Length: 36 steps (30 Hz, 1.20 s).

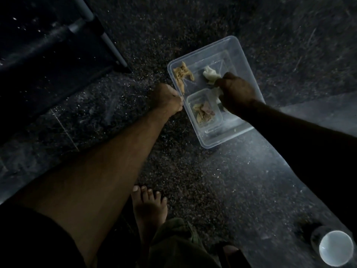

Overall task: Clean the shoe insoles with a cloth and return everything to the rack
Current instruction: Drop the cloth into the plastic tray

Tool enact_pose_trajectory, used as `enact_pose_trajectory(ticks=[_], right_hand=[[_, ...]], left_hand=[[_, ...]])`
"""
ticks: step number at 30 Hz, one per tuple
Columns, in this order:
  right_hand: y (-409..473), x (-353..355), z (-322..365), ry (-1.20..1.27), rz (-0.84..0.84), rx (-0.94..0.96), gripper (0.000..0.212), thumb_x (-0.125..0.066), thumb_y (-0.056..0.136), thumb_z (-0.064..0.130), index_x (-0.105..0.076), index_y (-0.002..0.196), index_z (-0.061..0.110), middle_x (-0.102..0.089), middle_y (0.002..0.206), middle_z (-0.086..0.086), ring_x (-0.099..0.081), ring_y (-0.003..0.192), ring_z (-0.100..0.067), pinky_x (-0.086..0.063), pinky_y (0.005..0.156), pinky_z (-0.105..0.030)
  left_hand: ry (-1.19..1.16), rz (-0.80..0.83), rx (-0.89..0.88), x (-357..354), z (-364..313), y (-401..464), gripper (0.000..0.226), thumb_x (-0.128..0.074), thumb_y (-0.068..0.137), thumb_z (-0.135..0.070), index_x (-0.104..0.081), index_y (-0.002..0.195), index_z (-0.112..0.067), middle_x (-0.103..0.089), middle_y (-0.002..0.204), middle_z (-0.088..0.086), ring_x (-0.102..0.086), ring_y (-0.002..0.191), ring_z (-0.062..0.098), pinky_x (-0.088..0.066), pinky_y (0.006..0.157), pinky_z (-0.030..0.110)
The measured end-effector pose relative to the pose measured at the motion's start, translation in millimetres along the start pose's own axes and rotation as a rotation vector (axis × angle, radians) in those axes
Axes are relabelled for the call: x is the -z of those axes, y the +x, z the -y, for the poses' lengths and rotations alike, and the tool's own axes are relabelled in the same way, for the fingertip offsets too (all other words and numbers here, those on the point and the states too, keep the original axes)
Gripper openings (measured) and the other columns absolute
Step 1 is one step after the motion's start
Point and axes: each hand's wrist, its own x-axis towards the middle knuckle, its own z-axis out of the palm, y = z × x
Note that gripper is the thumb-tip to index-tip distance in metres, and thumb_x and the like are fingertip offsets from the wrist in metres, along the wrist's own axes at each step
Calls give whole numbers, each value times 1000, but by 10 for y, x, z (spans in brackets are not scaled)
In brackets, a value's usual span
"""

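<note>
Right hand [236, 91] pinches white cloth [210, 74]; left hand [167, 98] grips bin [234, 40].

A dark speckled floor [183, 171] fills the view. A bare foot [149, 206] rests on it. A white cup [335, 247] stands at lower right, well apart from the foot.

Big tub [230, 42] sits on the floor [173, 167], rack [58, 60] off to its left. In the tub: small box [217, 120] at the near end with a rag [203, 113] in it, loose rag [180, 74] far-left, cloth [209, 73] far-right. Cup [335, 248] on the floor, well apart at near right.
</note>
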Motion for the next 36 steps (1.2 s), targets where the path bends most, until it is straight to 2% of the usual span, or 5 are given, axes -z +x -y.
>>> enact_pose_trajectory(ticks=[5,9,14,26,36], right_hand=[[-193,88,-93,38,-235,-37,40,-60,94,35,-56,125,11,-55,124,-15,-55,108,-32,-40,77,-31],[-363,88,-334,138,-397,-258,38,-57,95,26,-55,127,6,-52,129,-19,-50,116,-33,-42,90,-34],[-407,-44,-616,252,-280,-488,21,-58,93,17,-66,108,5,-68,108,-18,-64,98,-33,-45,73,-32],[-319,-9,-533,216,-217,-405,14,-54,92,5,-67,95,1,-68,96,-18,-64,87,-27,-33,67,-25],[-315,20,-523,202,-224,-387,12,-56,87,2,-66,81,5,-69,84,-20,-67,82,-35,-42,66,-30]], left_hand=[[-74,40,36,-3,18,-52,18,-62,89,7,-58,106,6,-66,99,24,-68,86,27,-59,79,36],[-135,64,49,-51,63,-156,23,-63,90,2,-57,110,11,-66,101,26,-68,85,29,-58,74,31],[-173,50,54,-82,112,-200,19,-61,92,2,-57,109,10,-65,102,26,-67,82,27,-60,63,27],[-233,33,84,14,283,-198,24,-58,94,1,-54,115,11,-64,97,26,-67,71,23,-59,59,23],[-250,49,71,28,276,-197,22,-56,95,1,-55,114,12,-62,93,24,-65,67,21,-58,56,21]])
